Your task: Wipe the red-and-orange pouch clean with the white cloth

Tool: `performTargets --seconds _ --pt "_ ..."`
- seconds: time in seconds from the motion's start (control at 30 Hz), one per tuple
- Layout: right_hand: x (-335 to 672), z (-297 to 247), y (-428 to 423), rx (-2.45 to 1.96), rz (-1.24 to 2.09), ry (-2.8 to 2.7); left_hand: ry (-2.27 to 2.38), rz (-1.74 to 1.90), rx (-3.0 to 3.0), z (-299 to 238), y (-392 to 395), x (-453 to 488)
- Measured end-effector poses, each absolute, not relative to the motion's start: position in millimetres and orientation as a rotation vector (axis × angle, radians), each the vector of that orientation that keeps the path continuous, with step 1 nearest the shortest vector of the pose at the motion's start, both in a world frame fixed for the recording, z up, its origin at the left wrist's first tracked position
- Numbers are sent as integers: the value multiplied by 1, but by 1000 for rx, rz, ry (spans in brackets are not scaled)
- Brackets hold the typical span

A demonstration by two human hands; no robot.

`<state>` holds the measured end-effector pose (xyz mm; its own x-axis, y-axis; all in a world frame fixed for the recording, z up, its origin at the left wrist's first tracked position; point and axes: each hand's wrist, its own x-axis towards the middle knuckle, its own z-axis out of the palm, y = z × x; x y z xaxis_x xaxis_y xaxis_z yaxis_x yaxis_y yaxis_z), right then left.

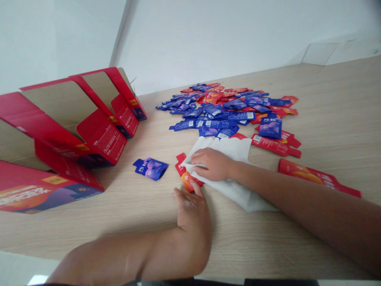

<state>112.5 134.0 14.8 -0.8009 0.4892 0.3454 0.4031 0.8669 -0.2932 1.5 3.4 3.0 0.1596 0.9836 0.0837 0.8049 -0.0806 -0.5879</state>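
A red pouch (pixel 187 178) with an orange fruit picture lies flat on the table, its right part covered by a white cloth (pixel 229 149). My left hand (pixel 192 204) holds the pouch's near edge, with the fingertips against it. My right hand (pixel 211 163) presses down on the cloth, its fingers closed over a fold above the pouch's right side. To the left, apart from both hands, lies a blue pouch (pixel 151 169) with a purple fruit picture.
A heap of blue and red pouches (pixel 220 113) spreads toward the wall. Beyond my right forearm lies another red pouch (pixel 318 176). Several open red cardboard boxes (pixel 101 137) stand in a row on the left of the wooden table (pixel 143 214).
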Motion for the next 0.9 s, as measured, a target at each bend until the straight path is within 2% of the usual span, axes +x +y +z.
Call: performTargets --seconds 0.4,0.67,0.9 --pt "114 17 131 -476 298 -2656 -1718 450 -1973 0 3 1" --pt "113 15 133 -719 276 -2620 -1620 556 -1898 2 3 1" --pt "113 16 133 -692 281 -2632 -1605 569 -1897 4 2 2"
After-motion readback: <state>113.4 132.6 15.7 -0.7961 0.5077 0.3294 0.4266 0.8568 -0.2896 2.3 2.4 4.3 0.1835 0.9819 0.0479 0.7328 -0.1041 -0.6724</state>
